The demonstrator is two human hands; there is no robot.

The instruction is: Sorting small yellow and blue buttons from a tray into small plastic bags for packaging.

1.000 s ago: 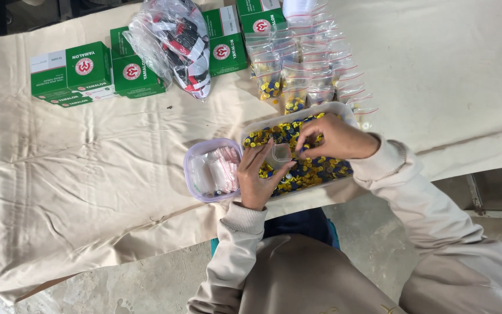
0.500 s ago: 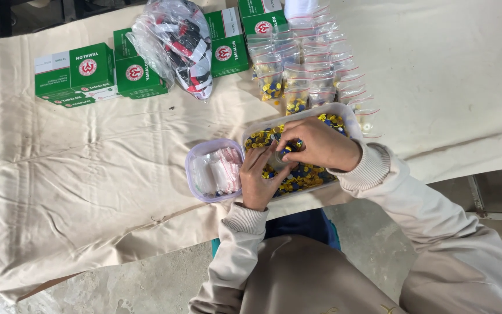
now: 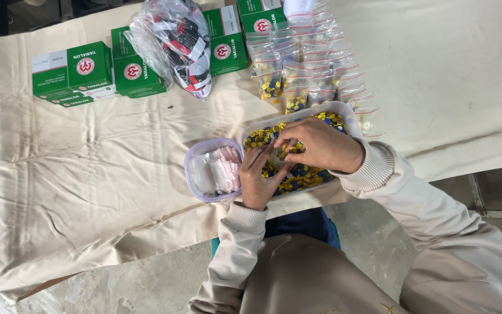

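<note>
My left hand [image 3: 260, 177] and my right hand [image 3: 318, 145] meet over a clear plastic tub [image 3: 344, 113] full of small yellow and blue round pieces [image 3: 306, 174]. Between them they hold a small clear bag [image 3: 276, 158], the left hand under it, the right hand's fingers pinched at its top. Just left of the tub stands a smaller clear tub [image 3: 196, 174] holding empty small bags [image 3: 222, 168].
Several filled small clear bags [image 3: 315, 70] lie in rows behind the tub. Green and white boxes [image 3: 82, 72] and a large clear bag of red, white and black items [image 3: 178, 40] sit at the table's far side. A cream cloth [image 3: 88, 174] covers the table.
My right hand has slid left over the tub toward my left hand, and its fingers now pinch at the small bag. The view has shifted slightly.
</note>
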